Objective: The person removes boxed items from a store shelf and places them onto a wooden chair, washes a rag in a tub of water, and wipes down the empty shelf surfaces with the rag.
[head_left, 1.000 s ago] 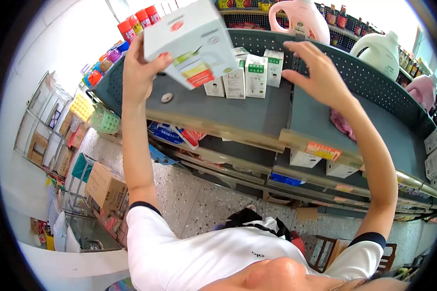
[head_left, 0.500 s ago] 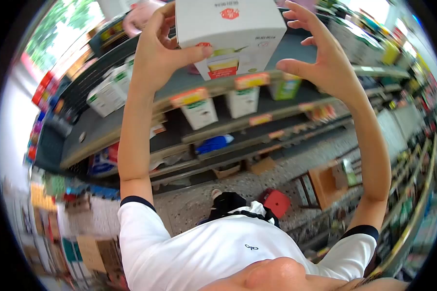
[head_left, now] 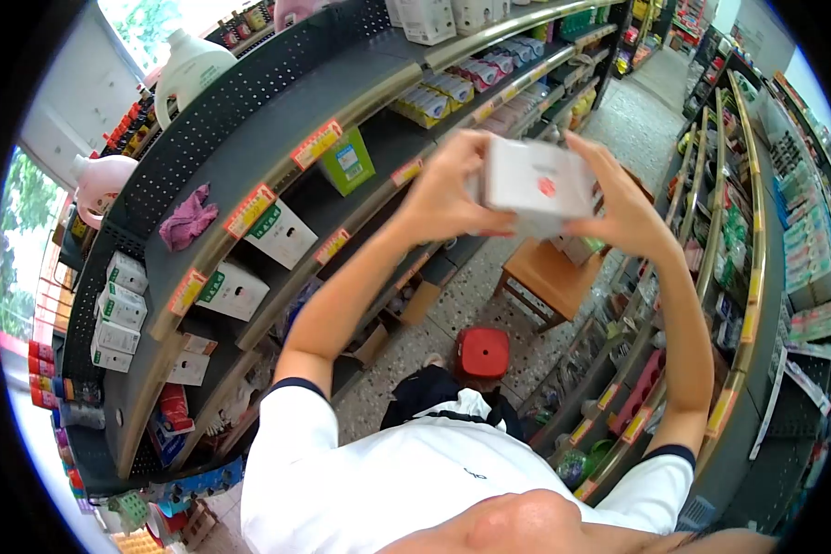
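A long dark shelf unit (head_left: 272, 138) with a perforated back panel runs along the left, and a facing rack (head_left: 753, 277) of packed goods lines the right. Between them on the speckled floor stands a wooden chair (head_left: 545, 277), with a red stool (head_left: 483, 353) near it. Behind the back panel is a pale green bottle (head_left: 194, 69) with a handle. The white box (head_left: 537, 180) is in the air between the two hands, seen in front of the chair; motion blur leaves most of its printing unreadable, apart from a red mark. The left hand (head_left: 457, 189) has its fingers clamped on one end; the right hand (head_left: 626, 208) has its fingers clamped on the other. A bright green carton (head_left: 349, 162) stands one level below the top shelf, where a crumpled pink cloth (head_left: 189, 219) lies.
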The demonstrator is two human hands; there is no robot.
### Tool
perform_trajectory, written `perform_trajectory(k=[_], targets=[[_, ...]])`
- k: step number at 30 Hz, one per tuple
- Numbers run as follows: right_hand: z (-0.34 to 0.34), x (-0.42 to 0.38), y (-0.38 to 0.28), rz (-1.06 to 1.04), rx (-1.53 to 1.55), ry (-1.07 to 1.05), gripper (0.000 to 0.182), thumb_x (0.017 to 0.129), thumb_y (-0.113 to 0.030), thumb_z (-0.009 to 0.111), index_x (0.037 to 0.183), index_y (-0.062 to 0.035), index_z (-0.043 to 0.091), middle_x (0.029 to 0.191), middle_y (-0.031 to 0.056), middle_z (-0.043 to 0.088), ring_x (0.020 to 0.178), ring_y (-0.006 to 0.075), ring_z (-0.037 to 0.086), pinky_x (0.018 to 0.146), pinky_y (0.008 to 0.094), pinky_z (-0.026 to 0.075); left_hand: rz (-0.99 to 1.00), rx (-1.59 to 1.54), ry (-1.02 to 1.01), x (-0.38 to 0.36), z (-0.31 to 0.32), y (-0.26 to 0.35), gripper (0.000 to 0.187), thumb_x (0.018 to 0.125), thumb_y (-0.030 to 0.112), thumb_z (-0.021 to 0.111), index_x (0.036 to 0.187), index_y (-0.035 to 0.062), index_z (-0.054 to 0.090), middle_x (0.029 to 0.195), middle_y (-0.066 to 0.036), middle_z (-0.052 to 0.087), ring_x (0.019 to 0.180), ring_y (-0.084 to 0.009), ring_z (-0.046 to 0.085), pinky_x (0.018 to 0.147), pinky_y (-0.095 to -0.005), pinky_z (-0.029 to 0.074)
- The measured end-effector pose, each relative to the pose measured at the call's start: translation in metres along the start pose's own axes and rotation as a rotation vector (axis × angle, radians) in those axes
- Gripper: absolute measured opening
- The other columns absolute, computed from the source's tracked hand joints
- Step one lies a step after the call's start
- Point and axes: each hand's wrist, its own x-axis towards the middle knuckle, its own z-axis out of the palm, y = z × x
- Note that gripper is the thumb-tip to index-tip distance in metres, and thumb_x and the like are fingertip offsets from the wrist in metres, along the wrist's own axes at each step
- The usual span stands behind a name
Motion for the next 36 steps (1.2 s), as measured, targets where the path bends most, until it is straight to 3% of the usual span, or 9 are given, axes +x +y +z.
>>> perform_trajectory(k=[1, 2, 4, 9, 15, 18, 26, 31, 36], targets=[[0.002, -0.009, 0.009, 0.061, 0.03, -0.033, 0.096, 0.064, -0.017, 0.079, 0.146, -0.0092, 0.029, 0.137, 0.0148, 0.042, 0.13, 0.031, 0.041, 0.109, 0.0404, 0.033, -0.017, -0.074, 0.002, 0.001, 0.019, -0.018, 0.077, 0.052, 0.023, 0.087, 0.116, -0.0023, 0.053, 0.11, -0.014, 0.053, 0.107, -0.0241, 0.052, 0.092, -0.0356, 0.044], [0.007, -0.018, 0.022, 0.07, 0.013, -0.026, 0.095, 0.063, -0.016, 0.08, 0.144, -0.0075, 0.031, 0.136, 0.0155, 0.043, 0.128, 0.0313, 0.042, 0.108, 0.0396, 0.034, -0.135, -0.033, -0.12, 0.001, 0.028, -0.019, 0.079, 0.057, 0.008, 0.087, 0.123, -0.0014, 0.045, 0.12, -0.009, 0.046, 0.122, -0.0205, 0.046, 0.107, -0.0455, 0.039], [0.022, -0.036, 0.045, 0.145, 0.02, -0.013, 0.094, 0.061, -0.015, 0.08, 0.142, -0.0051, 0.033, 0.134, 0.0167, 0.044, 0.126, 0.032, 0.044, 0.107, 0.0388, 0.035, -0.126, -0.118, -0.171, 0.001, 0.053, -0.045, 0.079, 0.056, 0.011, 0.088, 0.122, -0.001, 0.046, 0.12, -0.011, 0.044, 0.119, -0.0202, 0.046, 0.106, -0.0465, 0.039], [0.064, -0.068, 0.077, 0.408, 0.041, 0.022, 0.088, 0.061, -0.013, 0.078, 0.138, -0.0026, 0.036, 0.13, 0.0186, 0.046, 0.122, 0.0342, 0.047, 0.103, 0.0398, 0.039, -0.106, -0.127, -0.335, -0.01, 0.092, -0.106, 0.08, 0.056, 0.022, 0.087, 0.12, -0.0003, 0.046, 0.115, -0.013, 0.046, 0.109, -0.0253, 0.05, 0.095, -0.0331, 0.04], [0.12, -0.097, 0.102, 0.668, 0.011, 0.01, 0.082, 0.06, -0.014, 0.073, 0.134, -0.0026, 0.039, 0.13, 0.0187, 0.046, 0.117, 0.038, 0.05, 0.096, 0.0407, 0.044, -0.145, -0.202, -0.477, -0.035, 0.122, -0.154, 0.082, 0.056, 0.023, 0.086, 0.122, 0.0004, 0.045, 0.118, -0.015, 0.046, 0.111, -0.0302, 0.049, 0.097, -0.0363, 0.04], [0.142, -0.114, 0.121, 0.669, 0.0, 0.028, 0.08, 0.059, -0.013, 0.072, 0.132, -0.0017, 0.041, 0.127, 0.0186, 0.048, 0.114, 0.0387, 0.052, 0.095, 0.0403, 0.045, -0.164, -0.192, -0.526, -0.05, 0.135, -0.175, 0.081, 0.056, 0.024, 0.086, 0.122, 0.0005, 0.045, 0.118, -0.015, 0.046, 0.113, -0.0307, 0.048, 0.098, -0.0367, 0.038], [0.174, -0.134, 0.191, 0.765, 0.104, 0.018, 0.075, 0.058, -0.012, 0.072, 0.127, -0.0033, 0.044, 0.123, 0.0181, 0.049, 0.113, 0.0397, 0.052, 0.092, 0.0418, 0.047, -0.267, -0.185, -0.519, -0.067, 0.193, -0.239, 0.084, 0.053, 0.024, 0.086, 0.123, -0.0003, 0.045, 0.12, -0.017, 0.047, 0.116, -0.0338, 0.046, 0.101, -0.041, 0.037], [0.184, -0.149, 0.282, 0.851, 0.076, 0.003, 0.074, 0.058, -0.01, 0.074, 0.126, -0.0038, 0.043, 0.122, 0.0178, 0.048, 0.112, 0.0404, 0.051, 0.091, 0.0437, 0.047, -0.437, -0.116, -0.538, -0.065, 0.254, -0.298, 0.107, 0.061, 0.024, 0.083, 0.147, 0.0054, 0.022, 0.14, -0.023, 0.032, 0.132, -0.0404, 0.032, 0.11, -0.0429, 0.029], [0.179, -0.166, 0.39, 0.942, -0.002, -0.002, 0.075, 0.06, -0.007, 0.074, 0.127, -0.0056, 0.04, 0.123, 0.0188, 0.045, 0.107, 0.0436, 0.053, 0.086, 0.0478, 0.049, -0.689, -0.047, -0.45, -0.041, 0.309, -0.327, 0.092, 0.072, 0.022, 0.078, 0.146, 0.0036, 0.025, 0.14, -0.023, 0.034, 0.132, -0.0384, 0.033, 0.108, -0.0434, 0.031]])
